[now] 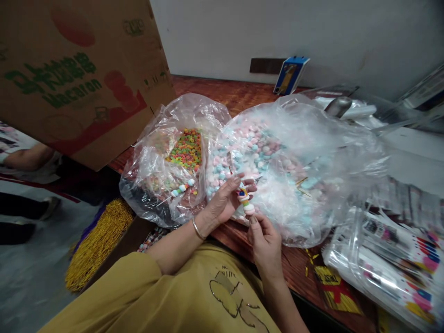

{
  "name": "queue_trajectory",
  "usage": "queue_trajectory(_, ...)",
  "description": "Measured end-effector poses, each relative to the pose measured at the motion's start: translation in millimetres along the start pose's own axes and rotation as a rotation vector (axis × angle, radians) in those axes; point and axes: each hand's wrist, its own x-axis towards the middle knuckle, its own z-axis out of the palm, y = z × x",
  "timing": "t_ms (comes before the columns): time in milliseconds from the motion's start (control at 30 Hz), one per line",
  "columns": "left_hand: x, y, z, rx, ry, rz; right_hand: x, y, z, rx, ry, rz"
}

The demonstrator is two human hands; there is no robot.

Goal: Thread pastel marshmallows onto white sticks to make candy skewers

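Note:
Between my two hands is a candy skewer (246, 206), with pale marshmallow-like pieces and small coloured rings in a row. A printed patch of orange and blue shows near its upper part, perhaps from a clear wrapper. My left hand (225, 199), with a bangle on the wrist, curls round the upper part, fingers partly spread behind it. At the lower end, the thumb and fingers of my right hand (266, 243) pinch the skewer. Another candy skewer (182, 188) lies on the plastic to the left. Just beyond my hands is a big clear bag of pink, blue and white candies (256, 143).
An open plastic bag holds small coloured rings (187, 148). A large carton (86, 83) stands at left, above a heap of gold twist ties (100, 245). Printed clear bags (388, 263) lie at right, beside a gold-and-red packet (336, 289). Another person's arm (29, 157) shows at far left.

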Motion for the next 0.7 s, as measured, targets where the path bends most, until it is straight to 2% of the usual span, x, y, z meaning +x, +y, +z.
queue_trajectory(133, 7, 10, -1.3, -0.054, -0.021, 0.024, 1, 4, 0, 0.311, -0.060, 0.229)
queue_trajectory(233, 8, 10, 0.1, -0.078, 0.022, -0.014, 0, 3, 0, 0.267, -0.070, 0.230)
queue_trajectory(300, 7, 7, 2.7, -0.087, 0.066, -0.007, -2, 1, -2, 0.050, -0.022, 0.092)
queue_trajectory(433, 4, 4, 8.9, -0.075, 0.134, 0.002, -6, 2, -9, -0.505, 0.122, -0.332)
queue_trajectory(533, 0, 1, 11.9, -0.076, 0.147, -0.027, -9, 5, -11, -0.757, 0.193, -0.484)
queue_trajectory(633, -2, -5, 12.7, -0.065, 0.134, 0.028, -11, 2, -8, -0.685, 0.182, -0.404)
queue_trajectory(700, -3, -9, 11.6, -0.032, 0.138, 0.071, -11, -3, -5, -0.453, 0.118, -0.219)
